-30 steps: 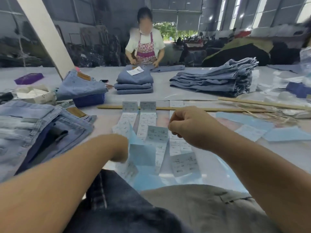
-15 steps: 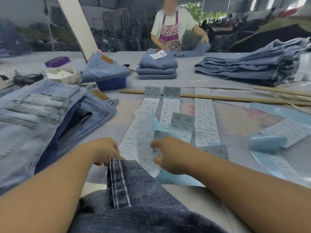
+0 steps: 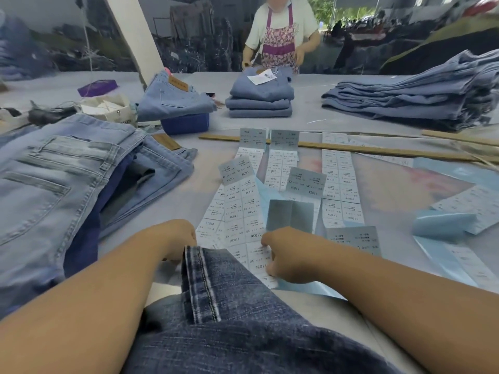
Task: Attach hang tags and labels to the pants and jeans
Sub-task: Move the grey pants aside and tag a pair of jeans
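Dark blue jeans [image 3: 229, 314] lie across my lap at the table's near edge. My left hand [image 3: 175, 238] grips their hem with curled fingers. Just right of the hem, my right hand [image 3: 286, 255] pinches a white sticker label strip [image 3: 243, 220] printed with size codes. Several more label strips [image 3: 339, 179] run side by side up the table, some with curled ends. Light blue backing paper [image 3: 442, 225] lies to the right.
Faded light jeans [image 3: 59, 184] are piled at my left. A folded stack [image 3: 259, 98] and a larger heap of jeans [image 3: 421, 95] sit across the table, where a person in an apron [image 3: 280, 36] works. A wooden ruler [image 3: 378, 149] crosses the table. A blue box [image 3: 186, 124] holds folded jeans.
My right hand came down from above the strips to the near edge and took hold of a label strip. The dark jeans hem rose into view beside my left hand.
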Action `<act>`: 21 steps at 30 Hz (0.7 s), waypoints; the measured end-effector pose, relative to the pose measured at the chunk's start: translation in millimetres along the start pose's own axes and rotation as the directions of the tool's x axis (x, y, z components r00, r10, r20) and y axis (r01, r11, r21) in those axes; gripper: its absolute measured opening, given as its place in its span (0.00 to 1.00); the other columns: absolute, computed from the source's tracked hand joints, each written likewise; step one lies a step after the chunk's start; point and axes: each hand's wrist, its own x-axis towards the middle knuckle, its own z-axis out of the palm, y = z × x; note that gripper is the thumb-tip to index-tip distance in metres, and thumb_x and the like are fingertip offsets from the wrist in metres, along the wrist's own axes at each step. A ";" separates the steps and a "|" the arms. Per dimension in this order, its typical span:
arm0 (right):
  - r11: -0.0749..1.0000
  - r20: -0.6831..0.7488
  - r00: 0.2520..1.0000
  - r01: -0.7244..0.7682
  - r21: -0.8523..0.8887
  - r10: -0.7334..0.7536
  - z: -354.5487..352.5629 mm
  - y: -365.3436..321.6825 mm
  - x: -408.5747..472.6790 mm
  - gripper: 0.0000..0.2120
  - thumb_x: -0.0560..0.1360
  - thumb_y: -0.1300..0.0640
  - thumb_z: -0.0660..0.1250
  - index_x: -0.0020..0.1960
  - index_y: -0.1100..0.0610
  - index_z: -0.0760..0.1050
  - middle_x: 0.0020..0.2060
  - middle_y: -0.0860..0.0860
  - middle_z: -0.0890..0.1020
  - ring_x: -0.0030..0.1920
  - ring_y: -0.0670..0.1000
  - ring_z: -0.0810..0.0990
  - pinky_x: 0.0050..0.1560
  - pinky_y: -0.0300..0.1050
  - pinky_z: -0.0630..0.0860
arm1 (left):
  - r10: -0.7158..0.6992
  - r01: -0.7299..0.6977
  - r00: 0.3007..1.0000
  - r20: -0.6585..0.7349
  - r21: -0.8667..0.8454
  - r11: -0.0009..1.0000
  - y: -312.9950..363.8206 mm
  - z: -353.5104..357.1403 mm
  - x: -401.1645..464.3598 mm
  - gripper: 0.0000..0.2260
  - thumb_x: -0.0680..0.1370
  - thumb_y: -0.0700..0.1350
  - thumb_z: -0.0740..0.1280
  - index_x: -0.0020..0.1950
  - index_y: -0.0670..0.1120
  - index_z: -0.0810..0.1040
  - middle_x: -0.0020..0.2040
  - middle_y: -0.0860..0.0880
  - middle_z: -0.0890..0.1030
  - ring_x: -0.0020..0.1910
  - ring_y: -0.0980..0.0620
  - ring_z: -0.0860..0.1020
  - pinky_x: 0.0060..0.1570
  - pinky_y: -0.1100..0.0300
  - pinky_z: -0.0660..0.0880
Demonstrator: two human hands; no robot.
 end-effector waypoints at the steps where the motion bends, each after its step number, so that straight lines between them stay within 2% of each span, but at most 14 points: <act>1: 1.000 -0.002 1.000 -0.007 0.003 0.007 0.4 0.1 0.3 0.14 0.77 0.58 0.62 0.63 0.56 0.71 0.54 0.52 0.78 0.51 0.54 0.78 0.53 0.50 0.78 | 0.004 -0.004 1.000 -0.007 -0.003 1.000 1.6 0.3 0.9 0.06 0.73 0.40 0.69 0.38 0.46 0.73 0.37 0.47 0.74 0.37 0.48 0.68 0.37 0.57 0.67; 4: 0.998 -0.038 0.998 -0.045 0.050 0.047 2.3 2.1 2.9 0.09 0.76 0.60 0.63 0.56 0.57 0.72 0.53 0.53 0.78 0.50 0.54 0.79 0.51 0.50 0.80 | 0.031 -0.031 1.000 -0.002 0.041 0.999 14.2 0.8 3.0 0.16 0.76 0.51 0.72 0.36 0.44 0.73 0.32 0.48 0.70 0.30 0.51 0.66 0.31 0.65 0.63; 6: 0.991 -0.078 0.993 -0.085 0.108 0.094 2.9 6.0 6.6 0.04 0.76 0.62 0.63 0.49 0.55 0.72 0.47 0.51 0.78 0.44 0.50 0.79 0.42 0.44 0.79 | 0.044 -0.043 0.999 -0.015 0.077 0.996 24.1 3.8 2.3 0.21 0.76 0.61 0.69 0.45 0.41 0.79 0.32 0.48 0.74 0.28 0.56 0.66 0.27 0.67 0.61; 7: 0.984 -0.098 0.988 -0.106 0.140 0.120 3.2 8.3 8.3 0.06 0.76 0.62 0.64 0.44 0.53 0.70 0.43 0.49 0.76 0.40 0.47 0.76 0.36 0.40 0.75 | 0.040 -0.037 0.998 -0.043 0.075 0.996 25.1 7.0 5.3 0.23 0.75 0.64 0.68 0.50 0.44 0.80 0.37 0.47 0.78 0.30 0.57 0.70 0.30 0.67 0.65; 8: 0.975 -0.109 0.983 -0.129 0.179 0.150 3.4 10.2 9.9 0.09 0.76 0.62 0.65 0.41 0.52 0.66 0.40 0.48 0.73 0.37 0.46 0.73 0.31 0.38 0.70 | 0.035 -0.030 0.996 -0.078 0.068 0.997 23.8 10.4 8.9 0.23 0.73 0.67 0.67 0.50 0.47 0.80 0.40 0.47 0.81 0.34 0.57 0.75 0.34 0.64 0.70; 10: 0.953 -0.115 0.972 -0.170 0.251 0.204 5.0 14.4 13.4 0.13 0.73 0.62 0.68 0.41 0.52 0.64 0.40 0.49 0.72 0.36 0.46 0.71 0.29 0.39 0.66 | 0.039 -0.030 0.994 -0.102 0.092 0.995 22.5 13.9 11.8 0.25 0.71 0.71 0.64 0.47 0.50 0.79 0.41 0.51 0.81 0.40 0.53 0.79 0.47 0.57 0.77; 11: 0.940 -0.114 0.967 -0.187 0.284 0.226 6.0 15.9 14.8 0.14 0.72 0.62 0.69 0.42 0.52 0.63 0.40 0.49 0.72 0.36 0.47 0.71 0.28 0.40 0.65 | 0.044 -0.034 0.995 -0.084 0.119 0.992 21.8 13.7 12.8 0.26 0.71 0.72 0.63 0.49 0.50 0.79 0.42 0.52 0.81 0.43 0.52 0.79 0.51 0.54 0.78; 12: 0.930 -0.114 0.964 -0.197 0.310 0.242 7.0 17.3 16.6 0.14 0.71 0.63 0.69 0.43 0.52 0.63 0.40 0.49 0.72 0.36 0.47 0.72 0.28 0.40 0.65 | 0.046 -0.036 0.997 -0.068 0.141 0.989 21.9 12.9 12.9 0.27 0.72 0.72 0.61 0.52 0.50 0.79 0.43 0.52 0.81 0.44 0.52 0.79 0.54 0.53 0.78; 14: 0.918 -0.116 0.961 -0.197 0.343 0.249 8.2 19.1 18.4 0.14 0.70 0.64 0.68 0.48 0.53 0.65 0.41 0.49 0.73 0.38 0.48 0.74 0.29 0.40 0.68 | 0.046 -0.036 0.997 -0.065 0.149 0.988 23.2 10.6 12.5 0.27 0.73 0.71 0.60 0.51 0.49 0.78 0.44 0.52 0.80 0.45 0.51 0.78 0.52 0.54 0.77; 16: 0.909 -0.121 0.961 -0.186 0.373 0.247 9.4 19.4 19.4 0.15 0.71 0.64 0.67 0.53 0.53 0.66 0.43 0.49 0.74 0.41 0.50 0.77 0.34 0.42 0.75 | 0.047 -0.038 0.997 -0.058 0.156 0.987 24.4 9.3 12.7 0.23 0.77 0.67 0.60 0.47 0.47 0.76 0.42 0.51 0.78 0.42 0.51 0.76 0.45 0.58 0.73; 18: 0.902 -0.123 0.960 -0.188 0.388 0.253 10.4 19.4 20.4 0.13 0.72 0.63 0.66 0.53 0.54 0.67 0.46 0.50 0.75 0.43 0.51 0.78 0.41 0.46 0.80 | 0.048 -0.038 0.997 -0.058 0.168 0.985 26.2 7.5 10.1 0.19 0.80 0.61 0.60 0.40 0.47 0.72 0.37 0.50 0.74 0.37 0.52 0.73 0.36 0.60 0.67; 21: 0.880 -0.114 0.957 -0.193 0.433 0.266 10.5 18.8 21.2 0.11 0.72 0.62 0.66 0.52 0.55 0.69 0.48 0.53 0.78 0.44 0.55 0.82 0.45 0.53 0.83 | 0.074 -0.059 0.993 -0.092 0.157 0.986 30.7 5.2 4.6 0.15 0.79 0.51 0.63 0.37 0.45 0.68 0.34 0.50 0.69 0.33 0.52 0.67 0.31 0.62 0.61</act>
